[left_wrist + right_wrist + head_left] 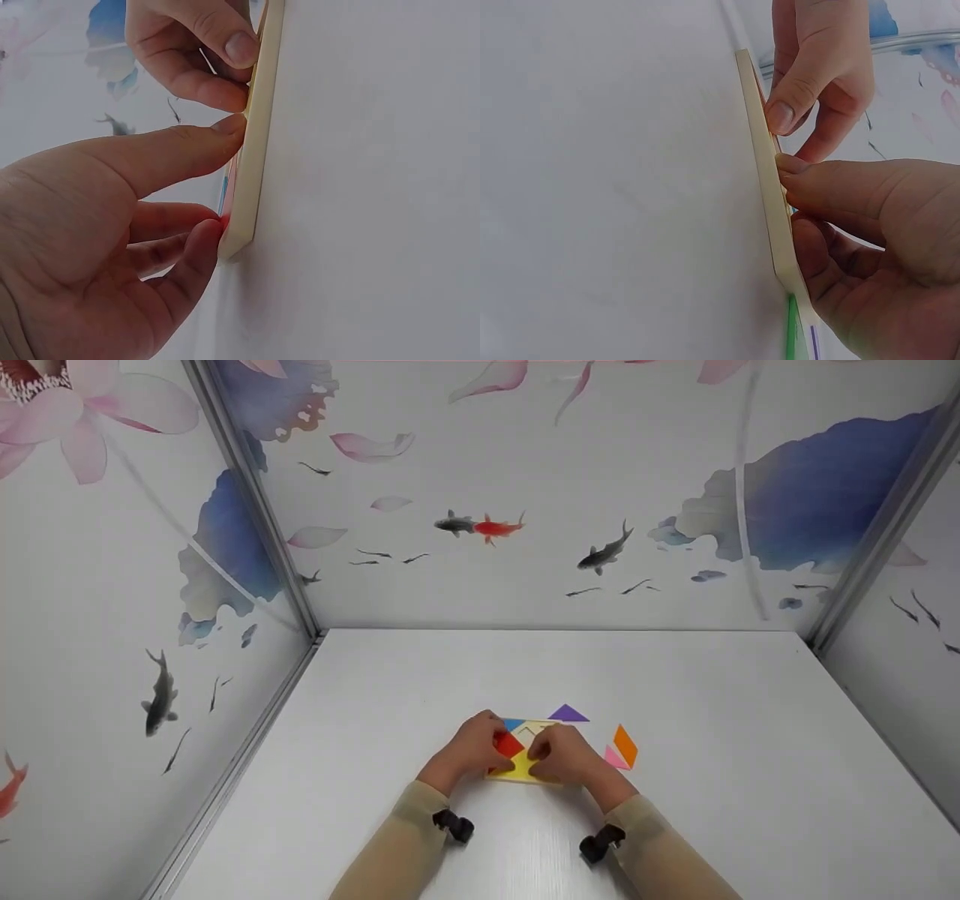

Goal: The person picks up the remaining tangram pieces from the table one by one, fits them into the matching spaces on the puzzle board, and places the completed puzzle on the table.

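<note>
A pale tangram tray (525, 781) lies on the table with both hands over it. My left hand (474, 746) rests on its left side, thumb on the yellow piece (521, 769) and fingers by the red piece (509, 745). In the left wrist view that thumb is nearly straight, other fingertips at the tray's side. My right hand (566, 754) touches the tray's right part, fingers bent and thumb low over the yellow piece; I cannot tell whether it pinches that piece. A blue piece (513, 724) shows at the tray's far left corner.
Beyond the tray lies a purple triangle (568, 713). To the right are an orange parallelogram (625, 746) and a pink triangle (616, 757). A green piece (791, 330) shows beside the tray in the right wrist view. Printed panels (525, 592) wall the white table (405, 675).
</note>
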Demonstrator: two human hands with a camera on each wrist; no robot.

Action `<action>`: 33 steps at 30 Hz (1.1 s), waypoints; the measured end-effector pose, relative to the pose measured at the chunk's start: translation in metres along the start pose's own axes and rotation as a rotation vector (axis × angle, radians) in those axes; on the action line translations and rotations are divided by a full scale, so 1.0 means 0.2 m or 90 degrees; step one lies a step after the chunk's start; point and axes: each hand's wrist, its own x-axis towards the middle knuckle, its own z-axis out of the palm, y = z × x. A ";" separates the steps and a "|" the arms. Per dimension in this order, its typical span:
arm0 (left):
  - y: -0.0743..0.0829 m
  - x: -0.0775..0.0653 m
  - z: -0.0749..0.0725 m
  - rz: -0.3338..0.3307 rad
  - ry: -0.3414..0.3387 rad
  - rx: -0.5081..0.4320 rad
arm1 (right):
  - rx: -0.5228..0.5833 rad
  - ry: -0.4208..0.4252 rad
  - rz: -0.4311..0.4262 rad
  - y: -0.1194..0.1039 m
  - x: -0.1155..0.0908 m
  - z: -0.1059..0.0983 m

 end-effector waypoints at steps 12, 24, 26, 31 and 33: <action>0.02 0.02 -0.01 -0.005 -0.003 -0.008 | 0.088 0.052 0.009 0.03 -0.02 -0.04; 0.03 0.01 0.02 -0.042 -0.001 -0.012 | 0.090 0.145 0.105 0.14 -0.08 -0.30; 0.04 0.01 0.02 -0.044 0.000 -0.013 | 0.070 0.152 0.128 0.17 -0.10 -0.34; 0.04 0.01 0.02 -0.057 0.004 -0.027 | 0.049 0.149 0.190 0.23 -0.14 -0.42; 0.04 0.01 0.03 -0.060 0.006 -0.032 | 0.046 0.151 0.199 0.25 -0.15 -0.44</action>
